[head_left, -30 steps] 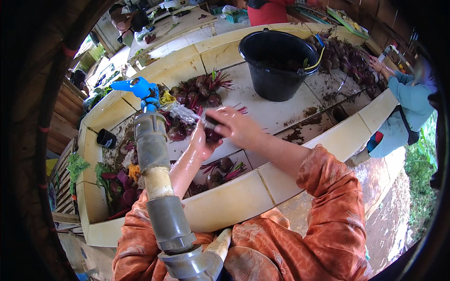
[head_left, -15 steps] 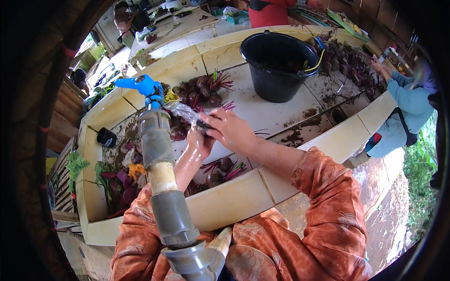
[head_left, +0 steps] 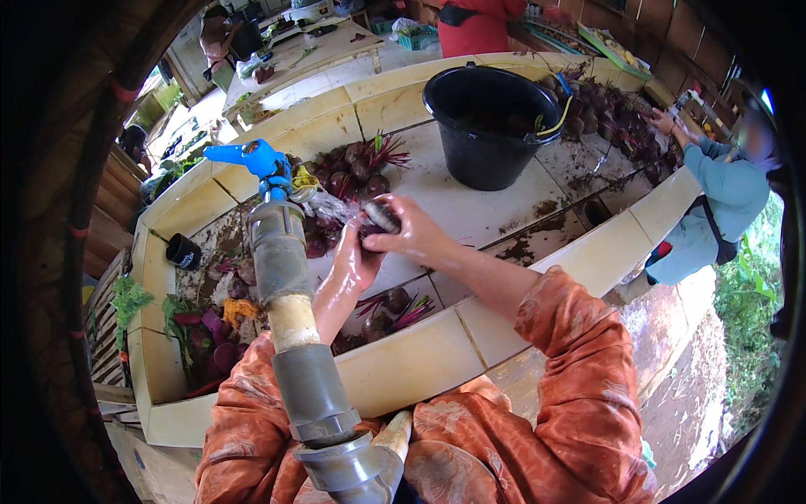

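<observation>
Water pours from the tap with a blue lever (head_left: 260, 160) over my two wet hands, above the tiled basin (head_left: 416, 349). My right hand (head_left: 409, 228) grips a dark oblong thing (head_left: 383, 217) with a pale grey band, which looks like a scrubbing brush. Close against it, my left hand (head_left: 357, 260) is closed with its fingers curled up; what it holds is mostly hidden, though something dark shows between the hands. Beetroots with purple stems (head_left: 357, 168) lie piled just beyond the tap. A few more beetroots (head_left: 390, 309) rest by the near wall, below my right wrist.
A large black bucket (head_left: 487, 143) stands in the basin, with a heap of beetroots (head_left: 600, 113) behind it. A black cup (head_left: 182, 251) and an orange cloth or net (head_left: 240, 311) lie to the left. At the right, a person in blue (head_left: 726, 185) works over the basin.
My right hand has drawn back slightly and turned, so the dark oblong thing now shows more. My left hand stays under the water. The whole view has shifted a little.
</observation>
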`<state>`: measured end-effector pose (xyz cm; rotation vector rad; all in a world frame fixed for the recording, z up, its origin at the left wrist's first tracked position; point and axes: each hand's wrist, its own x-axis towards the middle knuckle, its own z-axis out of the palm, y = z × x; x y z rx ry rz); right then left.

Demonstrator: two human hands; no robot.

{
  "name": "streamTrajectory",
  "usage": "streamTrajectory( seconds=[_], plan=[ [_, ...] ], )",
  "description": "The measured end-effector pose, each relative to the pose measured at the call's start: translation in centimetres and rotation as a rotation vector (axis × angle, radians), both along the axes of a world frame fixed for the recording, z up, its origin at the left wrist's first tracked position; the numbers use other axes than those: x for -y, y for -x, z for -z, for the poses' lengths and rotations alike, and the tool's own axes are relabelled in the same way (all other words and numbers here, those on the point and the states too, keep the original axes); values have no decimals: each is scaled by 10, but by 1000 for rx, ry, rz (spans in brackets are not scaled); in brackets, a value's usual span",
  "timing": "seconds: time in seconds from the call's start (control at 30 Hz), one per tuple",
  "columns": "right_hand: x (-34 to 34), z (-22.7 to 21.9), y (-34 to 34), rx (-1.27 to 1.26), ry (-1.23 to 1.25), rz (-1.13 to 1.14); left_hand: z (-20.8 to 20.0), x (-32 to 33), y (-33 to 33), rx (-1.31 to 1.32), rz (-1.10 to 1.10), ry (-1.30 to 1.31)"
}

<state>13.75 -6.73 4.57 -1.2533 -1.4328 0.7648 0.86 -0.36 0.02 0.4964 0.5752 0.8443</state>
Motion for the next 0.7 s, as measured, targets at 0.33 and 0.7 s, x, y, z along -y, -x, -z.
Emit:
streamTrajectory(
  seconds=[0.33, 0.7],
  plan=[
    [-5, -35, -47, -425, 137, 99, -41, 4, -9, -149, 242, -336],
    [-34, -115, -178, 185, -357, 590, 45, -2, -50, -900, 738, -1722]
  ],
)
